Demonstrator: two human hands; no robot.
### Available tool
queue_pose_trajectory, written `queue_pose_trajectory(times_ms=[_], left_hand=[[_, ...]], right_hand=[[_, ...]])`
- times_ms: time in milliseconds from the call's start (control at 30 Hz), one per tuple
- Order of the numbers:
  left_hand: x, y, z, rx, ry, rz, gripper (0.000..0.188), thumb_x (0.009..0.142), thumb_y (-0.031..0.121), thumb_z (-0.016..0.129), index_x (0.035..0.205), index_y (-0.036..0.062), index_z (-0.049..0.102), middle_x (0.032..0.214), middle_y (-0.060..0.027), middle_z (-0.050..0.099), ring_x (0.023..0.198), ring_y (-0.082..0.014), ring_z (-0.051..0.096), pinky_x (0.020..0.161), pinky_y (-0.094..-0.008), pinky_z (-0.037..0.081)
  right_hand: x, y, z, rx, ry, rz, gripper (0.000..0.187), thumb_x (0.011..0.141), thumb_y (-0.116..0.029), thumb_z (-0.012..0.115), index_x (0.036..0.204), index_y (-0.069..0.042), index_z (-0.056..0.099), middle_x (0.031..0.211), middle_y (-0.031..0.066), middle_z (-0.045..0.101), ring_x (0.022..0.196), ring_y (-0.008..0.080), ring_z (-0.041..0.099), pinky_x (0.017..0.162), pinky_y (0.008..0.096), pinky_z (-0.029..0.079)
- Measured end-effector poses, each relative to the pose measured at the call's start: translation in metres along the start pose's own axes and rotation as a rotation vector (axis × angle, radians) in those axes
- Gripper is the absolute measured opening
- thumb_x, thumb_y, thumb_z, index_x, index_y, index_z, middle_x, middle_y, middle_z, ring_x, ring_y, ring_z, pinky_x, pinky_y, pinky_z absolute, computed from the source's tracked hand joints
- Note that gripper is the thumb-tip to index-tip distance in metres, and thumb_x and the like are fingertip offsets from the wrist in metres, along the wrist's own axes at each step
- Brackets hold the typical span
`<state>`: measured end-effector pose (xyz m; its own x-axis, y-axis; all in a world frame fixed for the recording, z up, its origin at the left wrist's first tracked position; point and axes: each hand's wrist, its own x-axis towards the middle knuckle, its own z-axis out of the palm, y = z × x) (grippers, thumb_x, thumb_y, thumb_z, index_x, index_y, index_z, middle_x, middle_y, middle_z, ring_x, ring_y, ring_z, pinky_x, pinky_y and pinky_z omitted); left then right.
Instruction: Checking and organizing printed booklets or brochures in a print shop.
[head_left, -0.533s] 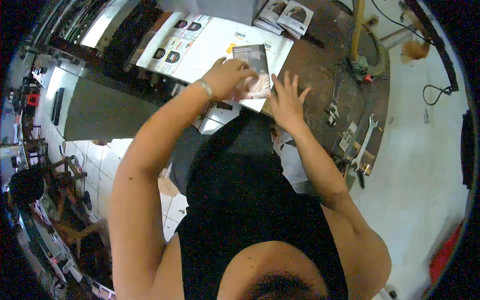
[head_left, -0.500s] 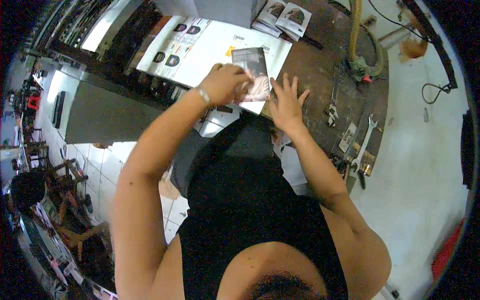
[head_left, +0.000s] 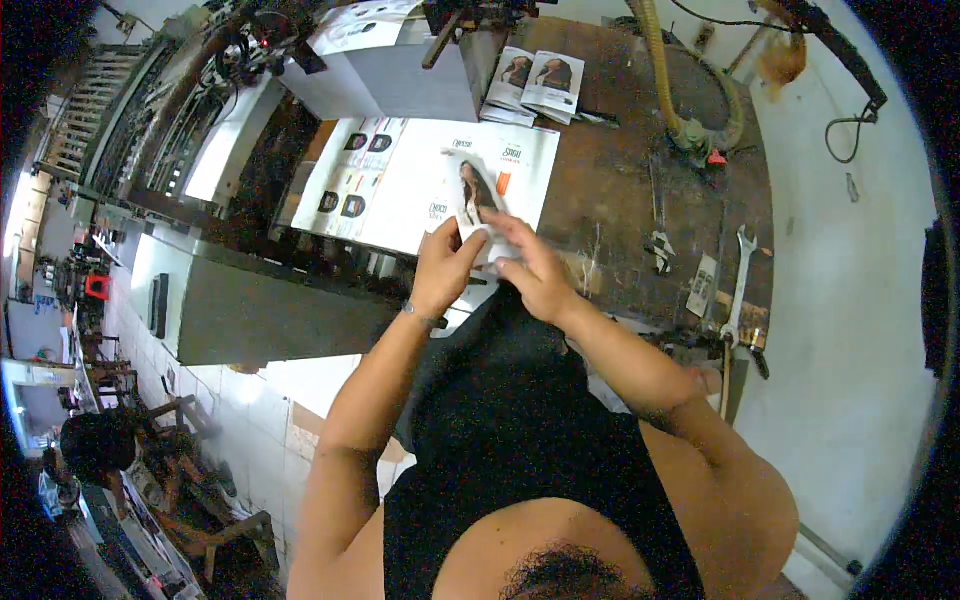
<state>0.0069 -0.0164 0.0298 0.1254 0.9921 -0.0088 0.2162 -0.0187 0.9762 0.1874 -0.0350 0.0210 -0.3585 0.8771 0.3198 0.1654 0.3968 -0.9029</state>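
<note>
White leaflet (head_left: 477,192) between left hand (head_left: 442,270) and right hand (head_left: 540,278)

A brown worktable (head_left: 612,175) bears a printed sheet (head_left: 405,195), leaflets (head_left: 552,88) and a wrench (head_left: 741,283).

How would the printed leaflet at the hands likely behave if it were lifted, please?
The leaflet looks thin and papery, so it is probably light and bends easily. With the left hand and right hand both at its near end, the far end might droop if raised.
</note>
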Motion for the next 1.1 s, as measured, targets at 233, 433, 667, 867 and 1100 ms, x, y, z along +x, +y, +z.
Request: queue_pose_trajectory(times_ms=[233,433,667,867,1100], left_hand=[[0.003,0.017,0.004,-0.043,-0.148,-0.167,0.032,0.098,0.015,0.061,0.127,0.0001,0.061,0.102,-0.0041,0.071,0.083,-0.0091,0.063,0.070,-0.0251,0.051],[0.002,-0.014,0.003,0.605,-0.156,0.364,0.068,0.083,0.032,0.076,0.138,-0.0014,0.052,0.138,-0.0260,0.053,0.126,-0.0411,0.052,0.106,-0.0450,0.041],[-0.021,-0.020,0.023,0.904,-0.243,0.322,0.091,0.078,0.050,0.076,0.154,0.0164,0.037,0.161,-0.0226,0.021,0.147,-0.0423,0.021,0.118,-0.0527,0.020],[-0.018,-0.017,0.022,0.859,-0.259,0.307,0.096,0.077,0.054,0.076,0.156,0.0182,0.034,0.163,-0.0208,0.018,0.148,-0.0421,0.020,0.118,-0.0535,0.017],[-0.022,-0.015,0.017,0.864,-0.210,0.268,0.096,0.076,0.054,0.075,0.155,0.0189,0.034,0.162,-0.0211,0.021,0.148,-0.0415,0.022,0.117,-0.0549,0.019]], right_hand=[[0.033,0.024,-0.037,0.640,0.312,0.341,0.066,0.086,0.001,0.066,0.146,-0.003,0.040,0.114,0.0148,0.066,0.098,0.0182,0.066,0.084,0.0323,0.054],[0.137,0.088,-0.133,0.352,0.761,0.223,0.037,0.084,0.002,0.063,0.121,0.002,0.062,0.103,0.0121,0.070,0.089,0.0215,0.067,0.082,0.0347,0.053],[0.212,0.142,-0.174,-0.587,0.595,0.666,0.039,0.077,-0.022,0.074,0.109,0.000,0.069,0.110,0.0236,0.070,0.103,0.0394,0.067,0.089,0.0452,0.052],[0.234,0.104,-0.151,-0.705,0.342,0.705,0.069,0.080,-0.046,0.072,0.133,-0.006,0.057,0.133,0.0176,0.062,0.122,0.0359,0.061,0.101,0.0420,0.050],[0.276,0.115,-0.107,-0.547,0.489,0.712,0.061,0.082,-0.026,0.067,0.133,0.004,0.051,0.133,0.0284,0.057,0.121,0.0430,0.060,0.100,0.0500,0.051]])
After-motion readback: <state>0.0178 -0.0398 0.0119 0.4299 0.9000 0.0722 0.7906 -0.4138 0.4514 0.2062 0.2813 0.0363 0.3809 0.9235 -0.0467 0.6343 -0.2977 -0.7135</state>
